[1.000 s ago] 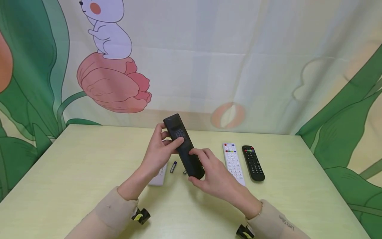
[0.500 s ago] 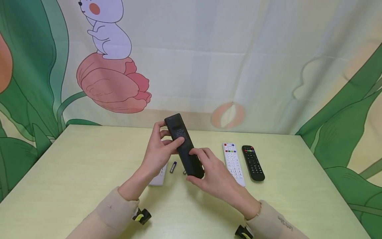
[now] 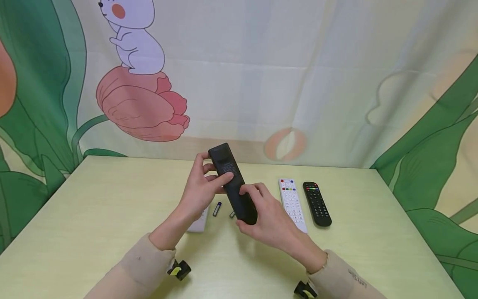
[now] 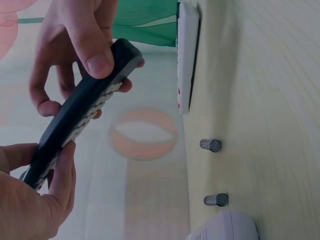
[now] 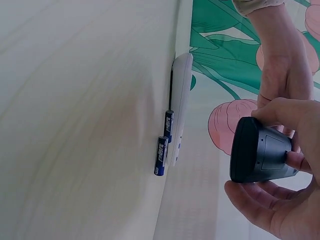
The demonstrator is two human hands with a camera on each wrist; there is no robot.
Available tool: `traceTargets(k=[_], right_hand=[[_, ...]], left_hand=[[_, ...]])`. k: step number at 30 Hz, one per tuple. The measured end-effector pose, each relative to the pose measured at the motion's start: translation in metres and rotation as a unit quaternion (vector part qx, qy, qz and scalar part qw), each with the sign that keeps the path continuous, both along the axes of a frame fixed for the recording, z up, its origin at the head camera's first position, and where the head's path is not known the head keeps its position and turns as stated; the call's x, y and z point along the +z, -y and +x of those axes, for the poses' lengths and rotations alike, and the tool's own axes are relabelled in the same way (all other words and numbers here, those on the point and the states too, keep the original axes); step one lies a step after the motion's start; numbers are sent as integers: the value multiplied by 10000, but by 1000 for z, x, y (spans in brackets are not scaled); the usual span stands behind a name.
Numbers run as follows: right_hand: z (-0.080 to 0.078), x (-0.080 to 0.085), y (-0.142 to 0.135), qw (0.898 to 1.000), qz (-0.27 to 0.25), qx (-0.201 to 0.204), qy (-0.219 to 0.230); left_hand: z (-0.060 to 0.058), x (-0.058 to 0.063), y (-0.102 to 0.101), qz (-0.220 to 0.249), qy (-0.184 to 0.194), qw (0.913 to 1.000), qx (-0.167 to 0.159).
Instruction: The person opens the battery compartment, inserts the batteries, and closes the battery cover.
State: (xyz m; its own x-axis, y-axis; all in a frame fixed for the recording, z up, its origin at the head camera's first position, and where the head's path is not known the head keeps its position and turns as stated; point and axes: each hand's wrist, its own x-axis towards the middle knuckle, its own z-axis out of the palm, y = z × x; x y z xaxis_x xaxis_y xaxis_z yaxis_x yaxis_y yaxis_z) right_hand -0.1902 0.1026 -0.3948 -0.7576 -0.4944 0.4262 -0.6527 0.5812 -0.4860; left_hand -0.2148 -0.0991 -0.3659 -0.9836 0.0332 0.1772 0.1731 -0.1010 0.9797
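Observation:
Both hands hold a black remote control [image 3: 224, 161] tilted above the table, its back with a small printed label turned up. My left hand [image 3: 198, 189] grips its upper part, thumb lying across the back. At the lower end my right hand [image 3: 270, 218] pinches it between thumb and fingers. Pale buttons show on the remote's underside in the left wrist view. A battery cover [image 5: 272, 152] sits in place on its back in the right wrist view. Two batteries [image 5: 161, 156] lie on the table below; in the head view the second battery [image 3: 232, 214] is partly hidden.
A white remote [image 3: 198, 224] lies behind the left hand, mostly covered. To the right lie another white remote [image 3: 292, 203] and a black remote [image 3: 317, 204], side by side. A printed curtain [image 3: 231, 83] hangs behind the table [image 3: 112, 195].
Both hands and the held black remote have shifted slightly to the right. The grip looks the same, and the things on the table have stayed put.

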Motion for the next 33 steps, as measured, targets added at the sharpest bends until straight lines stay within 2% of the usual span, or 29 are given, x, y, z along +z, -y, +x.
traceTargets(k=[13,19,28,33], right_hand=[[2,-3,-1,9998,-98,-149,-24],[3,-3,0,9993,-263,-227,149],[2,0,0,9989,-380,-195,-197],[2,2,1,9981,-590,-92,-162]], left_hand=[[0,1,-1,-104,-59,9999,-45],[0,3,-1,-178,-27,9998,-6],[-1,1,0,-92,-11,10000,-11],[-2,0,-2,-65,-21,10000,51]])
